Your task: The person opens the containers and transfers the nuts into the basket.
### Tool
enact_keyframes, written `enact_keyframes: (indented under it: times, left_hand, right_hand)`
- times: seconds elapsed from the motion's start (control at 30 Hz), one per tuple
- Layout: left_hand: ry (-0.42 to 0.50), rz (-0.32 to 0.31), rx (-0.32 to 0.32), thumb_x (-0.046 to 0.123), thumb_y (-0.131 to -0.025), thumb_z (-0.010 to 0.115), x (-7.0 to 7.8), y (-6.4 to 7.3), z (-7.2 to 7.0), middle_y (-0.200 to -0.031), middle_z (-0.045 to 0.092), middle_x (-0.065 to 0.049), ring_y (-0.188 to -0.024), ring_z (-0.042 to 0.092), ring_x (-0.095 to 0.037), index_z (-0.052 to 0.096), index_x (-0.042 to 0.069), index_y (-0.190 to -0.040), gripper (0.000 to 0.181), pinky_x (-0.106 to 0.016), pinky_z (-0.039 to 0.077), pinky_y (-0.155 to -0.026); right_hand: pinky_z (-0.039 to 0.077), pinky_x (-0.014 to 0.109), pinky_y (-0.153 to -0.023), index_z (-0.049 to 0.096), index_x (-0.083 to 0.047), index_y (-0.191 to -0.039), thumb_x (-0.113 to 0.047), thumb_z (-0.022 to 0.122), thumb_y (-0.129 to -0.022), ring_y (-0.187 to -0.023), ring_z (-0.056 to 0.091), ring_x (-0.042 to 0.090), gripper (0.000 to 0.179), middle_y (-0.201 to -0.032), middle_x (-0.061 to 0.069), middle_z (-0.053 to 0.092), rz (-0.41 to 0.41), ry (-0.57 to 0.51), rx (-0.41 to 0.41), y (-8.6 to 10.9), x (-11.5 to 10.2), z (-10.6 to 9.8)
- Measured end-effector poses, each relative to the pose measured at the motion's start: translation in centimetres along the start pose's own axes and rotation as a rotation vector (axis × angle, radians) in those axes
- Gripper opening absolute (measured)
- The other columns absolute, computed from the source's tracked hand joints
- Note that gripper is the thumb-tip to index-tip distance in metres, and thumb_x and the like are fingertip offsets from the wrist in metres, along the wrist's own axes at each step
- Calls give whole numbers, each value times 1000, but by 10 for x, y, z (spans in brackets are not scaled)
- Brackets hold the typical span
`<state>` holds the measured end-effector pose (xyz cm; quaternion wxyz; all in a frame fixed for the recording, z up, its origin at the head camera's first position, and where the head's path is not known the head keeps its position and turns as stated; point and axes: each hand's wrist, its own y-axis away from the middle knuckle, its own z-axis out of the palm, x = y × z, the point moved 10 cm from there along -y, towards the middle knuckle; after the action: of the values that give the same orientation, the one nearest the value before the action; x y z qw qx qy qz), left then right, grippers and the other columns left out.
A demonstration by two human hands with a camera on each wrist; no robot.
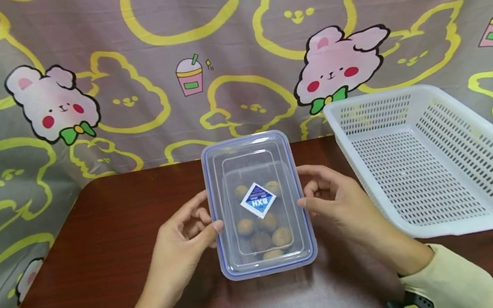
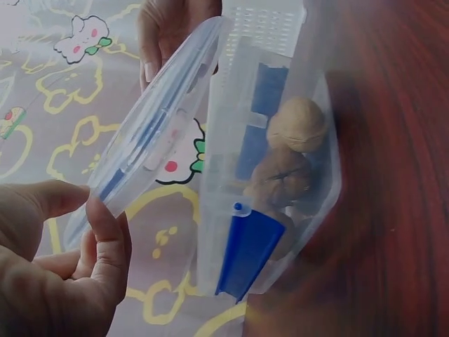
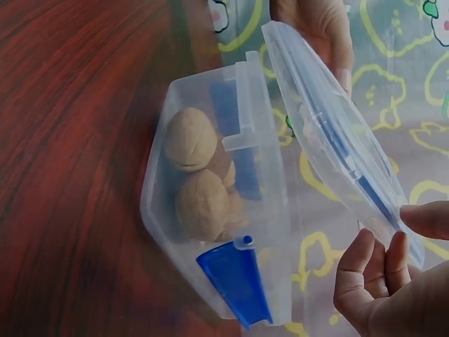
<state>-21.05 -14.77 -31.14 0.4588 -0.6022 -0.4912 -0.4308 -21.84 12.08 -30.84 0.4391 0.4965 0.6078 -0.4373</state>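
A clear plastic lid (image 1: 247, 160) with a blue seal and a diamond-shaped sticker (image 1: 258, 201) is held up by both hands. My left hand (image 1: 176, 249) pinches its left edge between thumb and fingers; my right hand (image 1: 341, 200) pinches the right edge. Below the lid stands a clear food container (image 2: 216, 225), holding several walnuts (image 2: 297, 125). In both wrist views the lid tilts away from the container's rim, leaving a wedge-shaped gap. Blue side latches (image 3: 237, 281) on the container hang outward, unfastened.
A white perforated plastic basket (image 1: 476, 222) sits at the right of the dark red-brown table (image 1: 106, 228), close beside my right forearm. Behind the table hangs a patterned cloth (image 1: 229, 58) with bunny faces.
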Motion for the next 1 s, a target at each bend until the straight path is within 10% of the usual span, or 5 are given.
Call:
enact_keyframes:
  times: [0.6, 1.0]
  left_hand:
    - [22, 110, 35, -2, -91, 79, 35, 9, -21, -80, 61, 1, -72, 66, -14, 56, 9, -141, 56, -28, 62, -69]
    - [-223, 128, 112, 18, -93, 82, 50, 17, -41, -83, 72, 3, -78, 64, -14, 75, 13, -110, 19, -27, 50, -68]
  right_hand:
    - [53, 22, -76, 63, -2, -131, -1, 70, -98, -87, 61, 19, 34, -93, 11, 56, -165, 37, -22, 4, -44, 8]
    - [57, 23, -86, 69, -2, -123, -3, 65, -102, -96, 68, 22, 21, -107, 13, 70, -207, -42, 5, 3, -50, 12]
